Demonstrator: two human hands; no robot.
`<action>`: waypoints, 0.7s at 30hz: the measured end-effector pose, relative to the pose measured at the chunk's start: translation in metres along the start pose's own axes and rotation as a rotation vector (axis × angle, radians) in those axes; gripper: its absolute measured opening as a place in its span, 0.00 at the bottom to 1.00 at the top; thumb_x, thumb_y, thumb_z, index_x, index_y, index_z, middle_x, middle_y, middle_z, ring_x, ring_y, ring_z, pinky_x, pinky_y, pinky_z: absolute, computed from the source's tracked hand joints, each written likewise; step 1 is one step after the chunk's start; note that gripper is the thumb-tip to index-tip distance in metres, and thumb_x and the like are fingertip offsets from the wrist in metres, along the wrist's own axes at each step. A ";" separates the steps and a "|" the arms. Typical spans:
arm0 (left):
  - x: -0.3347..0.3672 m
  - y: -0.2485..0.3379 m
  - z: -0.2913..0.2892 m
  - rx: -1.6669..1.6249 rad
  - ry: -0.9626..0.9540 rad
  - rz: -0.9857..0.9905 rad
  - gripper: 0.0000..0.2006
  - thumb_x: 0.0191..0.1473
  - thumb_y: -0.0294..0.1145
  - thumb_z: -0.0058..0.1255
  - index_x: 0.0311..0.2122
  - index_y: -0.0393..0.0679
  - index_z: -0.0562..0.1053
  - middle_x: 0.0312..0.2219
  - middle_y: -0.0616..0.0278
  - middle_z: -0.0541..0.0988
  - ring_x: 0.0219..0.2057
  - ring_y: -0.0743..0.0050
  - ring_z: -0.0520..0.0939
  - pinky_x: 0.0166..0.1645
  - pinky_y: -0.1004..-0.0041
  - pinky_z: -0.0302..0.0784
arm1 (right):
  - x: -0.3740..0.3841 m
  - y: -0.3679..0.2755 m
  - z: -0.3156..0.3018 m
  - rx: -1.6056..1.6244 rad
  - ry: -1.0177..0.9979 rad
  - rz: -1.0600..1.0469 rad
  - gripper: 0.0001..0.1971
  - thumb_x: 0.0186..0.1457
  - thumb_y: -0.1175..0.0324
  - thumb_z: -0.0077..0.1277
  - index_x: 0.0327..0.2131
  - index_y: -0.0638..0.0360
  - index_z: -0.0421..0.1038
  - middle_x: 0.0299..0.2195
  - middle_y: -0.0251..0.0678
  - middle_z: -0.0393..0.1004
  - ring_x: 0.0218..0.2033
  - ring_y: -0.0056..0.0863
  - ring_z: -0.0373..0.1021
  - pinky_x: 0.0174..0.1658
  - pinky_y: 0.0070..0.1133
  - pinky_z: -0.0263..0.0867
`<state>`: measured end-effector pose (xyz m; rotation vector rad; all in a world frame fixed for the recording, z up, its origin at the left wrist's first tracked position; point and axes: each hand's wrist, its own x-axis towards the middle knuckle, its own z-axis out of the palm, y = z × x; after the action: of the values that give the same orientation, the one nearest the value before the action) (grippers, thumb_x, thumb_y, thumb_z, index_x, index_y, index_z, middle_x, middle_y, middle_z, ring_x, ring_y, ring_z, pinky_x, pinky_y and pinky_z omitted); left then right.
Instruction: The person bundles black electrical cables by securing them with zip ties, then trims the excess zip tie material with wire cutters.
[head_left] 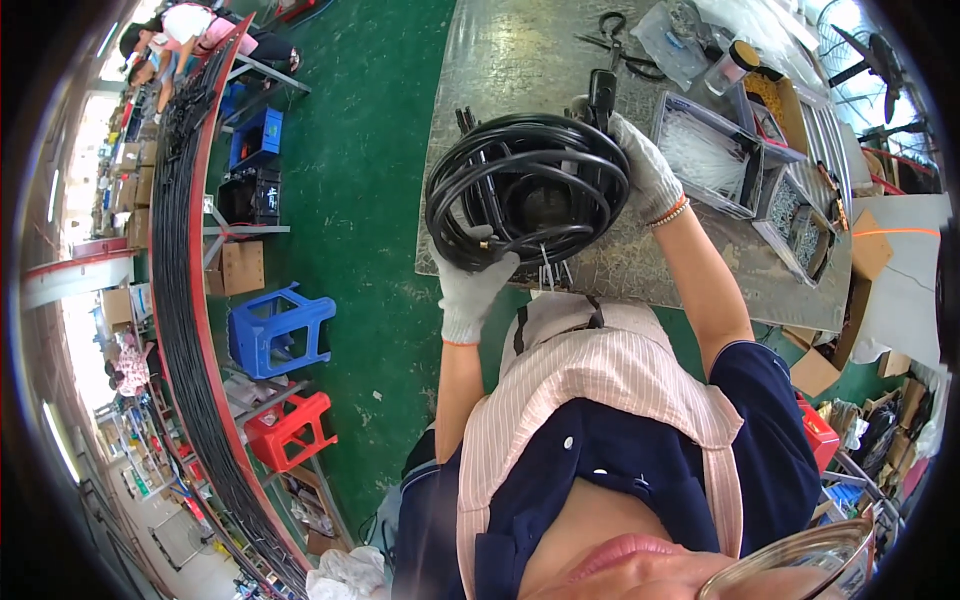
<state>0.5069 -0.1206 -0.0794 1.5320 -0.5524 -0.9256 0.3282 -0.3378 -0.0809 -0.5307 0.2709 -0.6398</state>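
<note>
Coil of black cable or hose [530, 160] is held over the near edge of the table [520, 65]: gloved left hand [470, 300] curls round its rim at seven o'clock, gloved right hand [647, 172] grips it at two, fingers of both partly hidden; scissors [614, 47] lie toward its one o'clock, a tray [704, 194] of white strips [700, 148] toward three

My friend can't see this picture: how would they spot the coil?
Find the grey table. Over its near left corner, the gloved left hand and right hand hold the coil. Unlike the boxy trays at right, it is a round bundle of black loops.
</note>
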 end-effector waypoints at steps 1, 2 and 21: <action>0.002 0.007 0.001 0.001 -0.003 0.001 0.38 0.37 0.14 0.63 0.56 0.37 0.59 0.40 0.60 0.75 0.40 0.73 0.78 0.45 0.73 0.78 | -0.001 -0.001 0.014 0.010 -0.053 -0.061 0.24 0.61 0.56 0.50 0.56 0.58 0.63 0.45 0.41 0.75 0.41 0.31 0.75 0.45 0.27 0.75; 0.005 0.012 0.003 0.010 0.024 0.133 0.38 0.36 0.14 0.63 0.56 0.37 0.59 0.38 0.61 0.75 0.37 0.74 0.78 0.43 0.73 0.78 | -0.007 -0.002 0.030 0.023 0.016 -0.024 0.23 0.59 0.58 0.55 0.52 0.60 0.65 0.33 0.34 0.76 0.34 0.25 0.75 0.40 0.24 0.76; 0.008 0.033 0.001 -0.319 0.109 0.196 0.25 0.44 0.08 0.55 0.49 0.40 0.66 0.26 0.71 0.70 0.33 0.72 0.80 0.42 0.71 0.79 | 0.010 0.020 -0.010 -0.845 0.691 -0.182 0.34 0.52 0.62 0.63 0.59 0.52 0.58 0.41 0.35 0.74 0.41 0.25 0.72 0.40 0.22 0.71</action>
<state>0.5157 -0.1338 -0.0489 1.2101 -0.4431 -0.7351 0.3418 -0.3343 -0.1014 -1.1414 1.1855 -0.8673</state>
